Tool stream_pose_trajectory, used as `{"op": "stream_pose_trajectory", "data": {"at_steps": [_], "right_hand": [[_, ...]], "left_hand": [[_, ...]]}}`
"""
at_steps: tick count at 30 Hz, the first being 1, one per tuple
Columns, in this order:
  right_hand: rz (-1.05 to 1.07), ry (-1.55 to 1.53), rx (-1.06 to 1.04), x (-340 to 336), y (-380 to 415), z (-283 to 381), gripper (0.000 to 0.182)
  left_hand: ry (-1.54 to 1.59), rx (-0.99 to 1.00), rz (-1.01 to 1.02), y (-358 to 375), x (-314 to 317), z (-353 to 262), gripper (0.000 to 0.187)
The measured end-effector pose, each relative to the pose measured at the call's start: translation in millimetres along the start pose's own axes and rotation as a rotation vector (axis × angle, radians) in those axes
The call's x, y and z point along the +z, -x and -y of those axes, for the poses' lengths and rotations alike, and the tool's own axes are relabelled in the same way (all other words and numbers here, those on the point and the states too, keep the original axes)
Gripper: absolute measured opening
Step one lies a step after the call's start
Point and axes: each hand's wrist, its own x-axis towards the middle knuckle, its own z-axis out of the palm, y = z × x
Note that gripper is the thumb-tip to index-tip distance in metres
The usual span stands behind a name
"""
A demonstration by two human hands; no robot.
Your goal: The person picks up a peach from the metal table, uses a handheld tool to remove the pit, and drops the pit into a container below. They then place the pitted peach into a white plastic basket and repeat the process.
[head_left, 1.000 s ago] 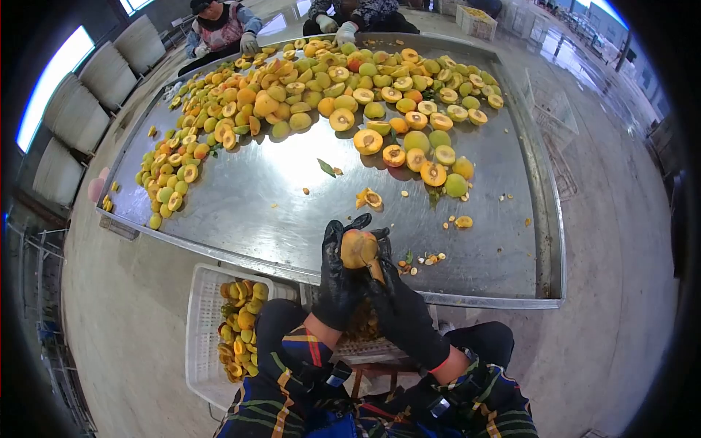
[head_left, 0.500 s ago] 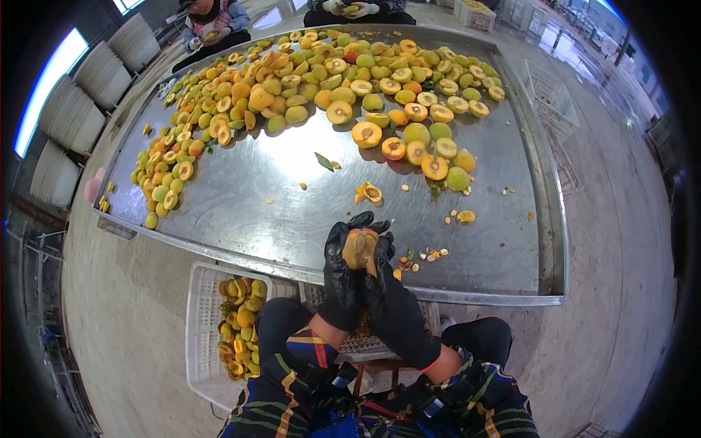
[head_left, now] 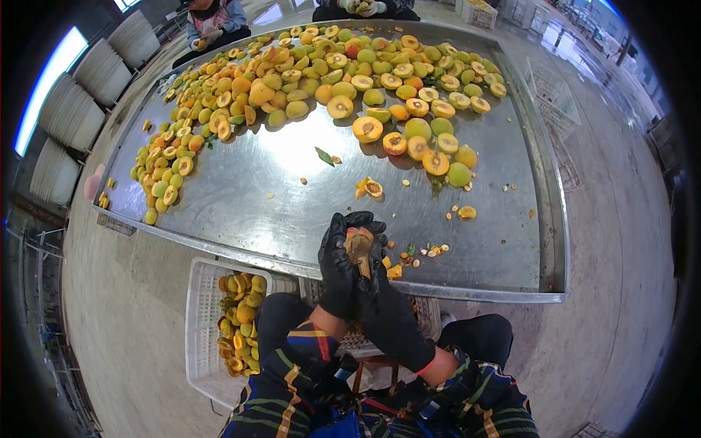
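Both of my hands wear black gloves and come together above the near edge of the metal table. My left hand [head_left: 337, 255] wraps around a peach [head_left: 358, 232], of which a reddish-orange edge shows between the fingers. Against it lies a tan, wooden-looking tool [head_left: 359, 250] with a rounded upper part and a narrow stem. My right hand [head_left: 380, 281] is closed around that stem, its fingers partly hidden. Just right of my hands are orange flesh scraps [head_left: 394, 271] and several loose pale bits [head_left: 432, 252]. Beyond them sits a torn peach piece [head_left: 373, 188].
Many yellow-green peaches [head_left: 299, 80], whole and halved, spread over the far side of the metal table [head_left: 248, 197]. A white crate [head_left: 201, 321] with peach halves [head_left: 239, 321] stands at my left. Two people [head_left: 217, 22] work across the table. Empty-looking crates [head_left: 549, 98] stand at the right.
My hands have shifted slightly left and turned a little, so the tool's narrow stem shows more upright. More orange scraps show beside my right hand. The far co-workers' hands have moved.
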Motion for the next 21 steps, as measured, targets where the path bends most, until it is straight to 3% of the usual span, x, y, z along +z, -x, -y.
{"op": "stream_pose_trajectory", "data": {"at_steps": [7,12,14,18,20,21], "right_hand": [[0.024,-0.054,0.098,4,7,-4,0.041],[0.064,-0.099,0.149,-2,2,4,0.045],[0.046,-0.074,0.0,2,4,-4,0.046],[0.108,-0.05,-0.098,-12,0,-1,0.048],[0.271,-0.097,0.249,-19,-2,9,0.05],[0.27,-0.097,0.252,-19,0,6,0.05]], "left_hand": [[-0.172,0.084,0.012,4,12,1,0.042],[-0.136,0.013,0.012,4,13,-4,0.043],[-0.067,-0.011,0.006,3,9,-5,0.044],[-0.148,0.002,0.01,4,8,-7,0.042],[-0.216,0.011,-0.025,4,9,-5,0.041],[-0.231,0.023,-0.027,4,9,-5,0.041]]}}
